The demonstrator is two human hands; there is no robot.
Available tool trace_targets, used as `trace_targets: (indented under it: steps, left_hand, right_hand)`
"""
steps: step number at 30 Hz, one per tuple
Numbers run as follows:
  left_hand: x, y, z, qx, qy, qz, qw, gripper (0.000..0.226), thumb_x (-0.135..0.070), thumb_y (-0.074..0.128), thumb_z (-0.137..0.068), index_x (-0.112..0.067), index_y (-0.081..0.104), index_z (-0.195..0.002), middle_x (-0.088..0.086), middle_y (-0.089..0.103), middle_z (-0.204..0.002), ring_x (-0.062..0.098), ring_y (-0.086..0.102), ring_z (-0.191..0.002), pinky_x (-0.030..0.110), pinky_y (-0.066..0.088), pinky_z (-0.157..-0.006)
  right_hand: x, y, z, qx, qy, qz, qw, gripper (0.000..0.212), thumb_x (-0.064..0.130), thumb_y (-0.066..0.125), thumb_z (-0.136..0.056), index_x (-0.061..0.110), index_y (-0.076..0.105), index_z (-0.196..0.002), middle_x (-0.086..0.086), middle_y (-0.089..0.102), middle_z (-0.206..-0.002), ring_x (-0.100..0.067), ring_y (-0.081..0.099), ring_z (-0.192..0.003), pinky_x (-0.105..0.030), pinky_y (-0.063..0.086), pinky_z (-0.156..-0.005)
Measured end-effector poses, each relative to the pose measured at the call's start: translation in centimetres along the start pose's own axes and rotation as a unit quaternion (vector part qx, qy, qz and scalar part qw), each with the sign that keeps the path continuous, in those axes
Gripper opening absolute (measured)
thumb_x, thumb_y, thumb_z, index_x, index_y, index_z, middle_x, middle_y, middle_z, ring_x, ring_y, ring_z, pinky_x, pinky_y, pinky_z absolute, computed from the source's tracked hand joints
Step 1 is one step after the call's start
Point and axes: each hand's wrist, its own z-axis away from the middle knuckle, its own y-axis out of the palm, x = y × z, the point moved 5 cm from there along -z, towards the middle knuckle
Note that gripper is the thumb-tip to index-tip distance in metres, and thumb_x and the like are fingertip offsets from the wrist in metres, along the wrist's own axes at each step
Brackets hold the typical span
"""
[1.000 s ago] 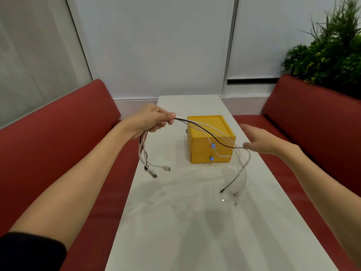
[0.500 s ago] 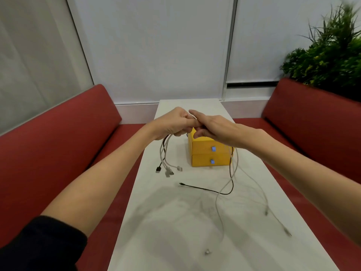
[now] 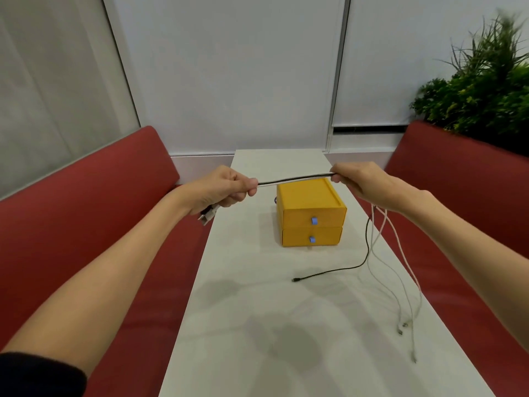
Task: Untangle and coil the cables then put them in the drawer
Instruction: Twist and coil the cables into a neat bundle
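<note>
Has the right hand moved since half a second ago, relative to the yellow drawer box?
Yes. The right hand has shifted rightward, from over the yellow drawer box to beyond its right edge.

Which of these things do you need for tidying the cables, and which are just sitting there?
Needed for the job:
- bundle of cables, stretched between the left hand and right hand
- yellow two-drawer box, both drawers shut
- white table

Just there:
- red benches
- green plant

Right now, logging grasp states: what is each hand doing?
Left hand: closed on the cables, plug ends sticking out below.
Right hand: closed on the same cables, loose ends trailing onto the table.
</note>
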Motion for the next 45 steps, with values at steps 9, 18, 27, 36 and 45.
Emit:
trace_targets:
  steps: [9,18,27,36,45]
  left_hand:
    - [1.9,-0.3,1.3,0.027,-0.061,0.01,0.998,0.028,-0.031,0.047,-0.101,-0.011,0.052,-0.082,-0.009,0.034,-0.05,0.007,0.039,-0.046,0.013,0.034,-0.04]
    - [4.2,1.9,1.5,0.072,-0.129,0.052,0.988,0.026,-0.03,0.046,-0.102,-0.013,0.055,-0.084,-0.004,0.045,-0.059,0.011,0.058,-0.06,0.031,0.056,-0.064]
    - [-0.6,4.1,-1.9,-0.035,-0.022,0.013,0.999,0.033,-0.026,0.037,-0.105,-0.016,0.048,-0.075,-0.007,0.036,-0.056,0.005,0.026,-0.04,0.015,0.021,-0.039]
    - [-0.5,3.5,-0.6,-0.182,-0.023,0.242,0.953,0.032,-0.02,0.043,-0.1,-0.016,0.048,-0.069,-0.011,0.033,-0.047,0.002,0.023,-0.033,0.013,0.016,-0.031]
    - [3.6,-4.5,1.5,-0.276,-0.006,0.569,0.775,0.034,-0.012,0.032,-0.1,-0.016,0.043,-0.069,-0.012,0.033,-0.038,0.001,0.023,-0.027,0.014,0.013,-0.025]
  right_hand:
    - [-2.6,3.3,2.3,0.045,0.087,-0.023,0.995,0.014,0.016,0.044,-0.099,0.007,0.052,-0.094,0.003,0.054,-0.082,-0.019,0.055,-0.069,-0.025,0.037,-0.062]
    - [-4.3,4.8,4.4,0.105,0.184,-0.023,0.977,0.014,0.012,0.041,-0.101,0.018,0.045,-0.088,0.015,0.05,-0.077,-0.01,0.052,-0.069,-0.029,0.04,-0.065]
    - [5.2,3.9,-3.7,0.088,0.114,-0.076,0.987,0.054,0.03,0.057,-0.093,0.014,0.037,-0.14,-0.007,0.054,-0.131,-0.021,0.053,-0.118,-0.042,0.04,-0.097]
    - [4.1,4.8,-1.1,-0.007,0.119,-0.058,0.991,0.023,-0.012,0.039,-0.091,0.0,0.051,-0.107,-0.016,0.065,-0.112,-0.03,0.062,-0.092,-0.039,0.049,-0.071]
    - [-4.0,5.6,6.7,-0.001,0.294,-0.041,0.955,0.027,-0.009,0.035,-0.089,0.017,0.042,-0.087,0.009,0.044,-0.068,-0.022,0.041,-0.06,-0.02,0.031,-0.05]
